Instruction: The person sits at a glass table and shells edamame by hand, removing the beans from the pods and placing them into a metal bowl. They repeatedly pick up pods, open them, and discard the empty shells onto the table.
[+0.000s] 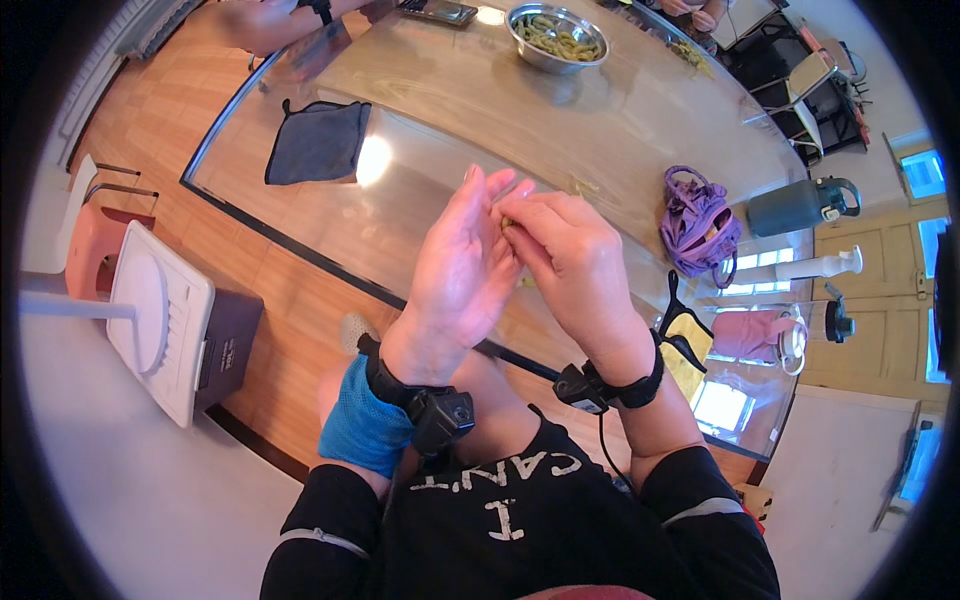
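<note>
My left hand [461, 259] is raised above the glass-topped table, its bare palm turned towards my right hand and its thumb pointing up. My right hand [574, 262] meets it at the fingers, pinching a small yellow-green piece [508, 223], possibly part of a bean pod, between thumb and forefinger. Whether my left fingers also grip this piece is hidden. Behind my right hand, yellow-green scraps [579, 186] lie on the table. Farther off, a steel bowl [559, 62] holds many green bean pods [559, 39].
A grey cloth [319, 142] lies at the left. Right of my hands are a purple bag [699, 225], a dark bottle [791, 208], a pink bottle [750, 335] and a yellow cloth [686, 349]. People's arms and hands [694, 13] are at the far side. The table's dark edge [330, 266] crosses below.
</note>
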The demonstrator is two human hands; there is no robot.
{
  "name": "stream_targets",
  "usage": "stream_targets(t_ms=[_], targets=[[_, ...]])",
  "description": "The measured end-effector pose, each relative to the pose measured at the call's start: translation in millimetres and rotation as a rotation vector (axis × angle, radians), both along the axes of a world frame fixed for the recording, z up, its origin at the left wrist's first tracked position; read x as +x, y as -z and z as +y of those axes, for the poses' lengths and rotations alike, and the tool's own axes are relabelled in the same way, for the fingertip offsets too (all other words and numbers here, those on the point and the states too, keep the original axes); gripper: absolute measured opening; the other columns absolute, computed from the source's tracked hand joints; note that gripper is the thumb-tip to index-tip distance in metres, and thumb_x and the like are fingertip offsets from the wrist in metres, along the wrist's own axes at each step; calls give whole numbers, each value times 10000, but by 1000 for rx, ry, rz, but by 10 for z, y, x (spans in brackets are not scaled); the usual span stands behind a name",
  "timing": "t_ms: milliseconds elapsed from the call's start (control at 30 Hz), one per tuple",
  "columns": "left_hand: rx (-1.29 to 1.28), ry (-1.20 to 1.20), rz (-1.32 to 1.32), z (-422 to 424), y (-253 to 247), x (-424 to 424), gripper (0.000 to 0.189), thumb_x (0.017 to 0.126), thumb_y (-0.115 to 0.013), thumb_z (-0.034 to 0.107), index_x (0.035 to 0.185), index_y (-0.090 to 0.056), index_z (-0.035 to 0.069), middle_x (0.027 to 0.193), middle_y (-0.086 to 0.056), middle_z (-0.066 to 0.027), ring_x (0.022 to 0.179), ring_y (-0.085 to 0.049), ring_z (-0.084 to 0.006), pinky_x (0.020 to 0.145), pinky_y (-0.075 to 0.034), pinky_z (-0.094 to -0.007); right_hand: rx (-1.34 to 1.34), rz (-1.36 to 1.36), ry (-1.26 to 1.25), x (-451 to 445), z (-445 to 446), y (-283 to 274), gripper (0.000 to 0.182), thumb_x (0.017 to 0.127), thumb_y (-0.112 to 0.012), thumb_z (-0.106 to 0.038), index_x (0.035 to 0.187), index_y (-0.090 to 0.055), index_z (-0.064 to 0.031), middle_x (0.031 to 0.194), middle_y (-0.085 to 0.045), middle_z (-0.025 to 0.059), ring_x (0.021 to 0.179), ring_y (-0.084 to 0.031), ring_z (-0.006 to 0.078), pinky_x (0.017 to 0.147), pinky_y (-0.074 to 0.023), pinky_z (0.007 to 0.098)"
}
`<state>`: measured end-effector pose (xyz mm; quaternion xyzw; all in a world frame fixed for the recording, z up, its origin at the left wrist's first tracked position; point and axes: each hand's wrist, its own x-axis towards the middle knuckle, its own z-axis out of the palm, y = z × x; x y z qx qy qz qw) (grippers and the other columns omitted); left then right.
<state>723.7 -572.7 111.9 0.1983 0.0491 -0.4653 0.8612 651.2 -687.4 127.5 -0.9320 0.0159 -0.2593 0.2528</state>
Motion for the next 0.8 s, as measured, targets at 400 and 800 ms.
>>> stream_targets(t_ms=[400,800], targets=[[4,57,-139,62,-64,5,490,1029,-439,462,1355,-432,96,1350,-509,-79,1104,-542,-154,926,-430,-290,820,62,-7,-104,-21,-93,109,852,-676,6,956,-673,-25,887,-665,69,783,-660,164,687,-518,277],[6,61,-147,49,258,155,352,1022,-499,322,1254,-517,58,1353,-504,-108,1351,-404,-277,1149,-284,-420,1129,-242,-1201,-445,124,-1176,197,875,-687,-98,952,-695,83,962,-682,241,780,-675,302,657,-554,372]])
